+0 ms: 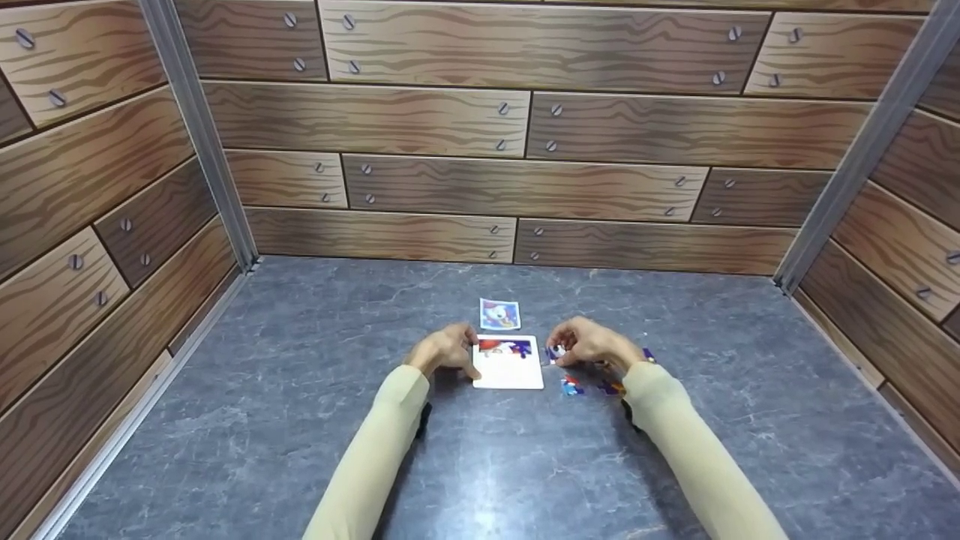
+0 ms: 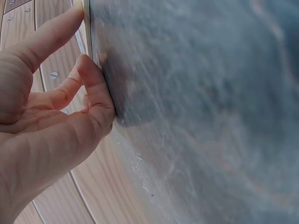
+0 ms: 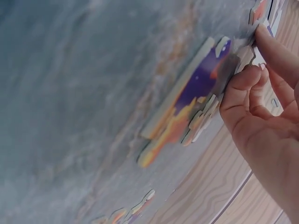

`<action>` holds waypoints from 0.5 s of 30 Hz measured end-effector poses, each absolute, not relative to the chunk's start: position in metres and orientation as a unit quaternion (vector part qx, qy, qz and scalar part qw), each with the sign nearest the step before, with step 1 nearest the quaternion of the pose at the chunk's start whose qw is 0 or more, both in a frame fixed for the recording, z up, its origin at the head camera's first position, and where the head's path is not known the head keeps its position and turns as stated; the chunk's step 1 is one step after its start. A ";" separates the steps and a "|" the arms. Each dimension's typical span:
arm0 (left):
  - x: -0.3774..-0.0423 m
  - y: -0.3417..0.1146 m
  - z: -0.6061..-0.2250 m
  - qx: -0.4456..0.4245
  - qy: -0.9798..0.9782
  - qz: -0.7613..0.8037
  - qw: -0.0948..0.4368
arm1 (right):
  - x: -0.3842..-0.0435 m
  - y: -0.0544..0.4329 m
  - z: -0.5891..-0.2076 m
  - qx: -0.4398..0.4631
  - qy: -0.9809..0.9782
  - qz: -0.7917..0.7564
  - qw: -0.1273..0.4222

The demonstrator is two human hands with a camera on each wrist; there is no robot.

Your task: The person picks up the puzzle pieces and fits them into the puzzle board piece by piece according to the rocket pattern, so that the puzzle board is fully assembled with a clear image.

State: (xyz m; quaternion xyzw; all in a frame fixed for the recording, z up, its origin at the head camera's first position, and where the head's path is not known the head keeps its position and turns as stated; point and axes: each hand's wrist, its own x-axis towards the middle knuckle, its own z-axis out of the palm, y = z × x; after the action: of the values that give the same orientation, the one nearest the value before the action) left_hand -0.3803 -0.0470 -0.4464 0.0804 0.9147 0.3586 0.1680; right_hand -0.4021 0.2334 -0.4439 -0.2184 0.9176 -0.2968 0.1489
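My left hand [image 1: 447, 351] holds the left edge of a white square puzzle tray [image 1: 510, 373], its thumb at the lower left corner and its fingers near the upper left. Joined red, white and purple pieces [image 1: 504, 347] fill the top of the tray; the lower part shows bare white. To the right of the tray, my right hand [image 1: 591, 342] pinches a jigsaw piece [image 1: 556, 352] with purple and white on it, low over the table. In the left wrist view the thumb lies on the tray's edge, and other fingers curl down to the tabletop.
A small picture card [image 1: 500, 315] with a cartoon character lies just behind the tray. Loose jigsaw pieces lie about the right hand: a red and blue one [image 1: 571, 385], a purple and orange one [image 3: 189, 98] and others partly hidden by the wrist. Wood-patterned walls [image 1: 420, 184] enclose the grey table.
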 end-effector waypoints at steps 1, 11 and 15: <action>-0.380 -0.047 -0.447 0.080 0.914 0.362 0.168 | -0.401 0.233 -0.444 -0.221 0.918 -0.294 0.145; -0.379 -0.049 -0.448 0.083 0.903 0.389 0.166 | -0.396 0.230 -0.437 -0.205 0.928 -0.287 0.118; -0.378 -0.048 -0.450 0.086 0.905 0.381 0.167 | -0.395 0.229 -0.442 -0.177 0.919 -0.324 0.134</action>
State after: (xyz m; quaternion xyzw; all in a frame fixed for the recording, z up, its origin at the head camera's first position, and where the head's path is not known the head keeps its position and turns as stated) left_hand -0.3784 -0.0481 -0.4501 0.0861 0.9052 0.3810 0.1673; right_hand -0.3953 0.2295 -0.4415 -0.1773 0.9195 -0.3244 0.1337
